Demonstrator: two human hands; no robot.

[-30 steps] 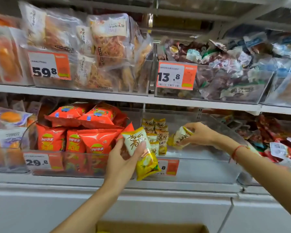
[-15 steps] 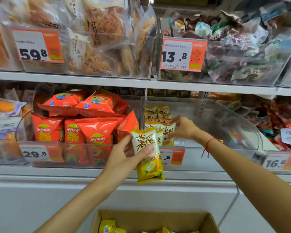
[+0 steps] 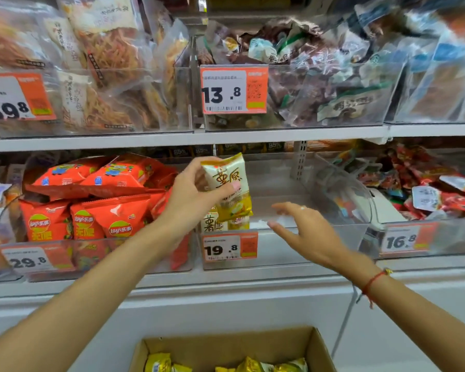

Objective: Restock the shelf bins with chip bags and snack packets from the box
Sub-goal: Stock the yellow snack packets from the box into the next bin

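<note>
My left hand (image 3: 196, 194) grips a yellow-and-white snack packet (image 3: 230, 183) upright over the front left of the clear middle bin (image 3: 333, 237), which carries a 19.8 price tag. Behind the packet, several matching yellow packets (image 3: 215, 224) stand in a row inside that bin. My right hand (image 3: 304, 232) hovers at the bin's front edge with fingers spread and holds nothing. The cardboard box (image 3: 226, 345) sits below at the bottom edge, with more yellow packets (image 3: 253, 365) inside.
A bin of red Lay's chip bags (image 3: 97, 216) stands to the left, and a bin of red snack packs (image 3: 435, 189) to the right. The upper shelf (image 3: 172, 138) holds bins of clear-wrapped dried snacks (image 3: 105, 63). A white cabinet front lies below the shelves.
My right hand let go of its packet in the row and drew back out of the bin, empty. My left hand lifted its packet up and right, over the bin.
</note>
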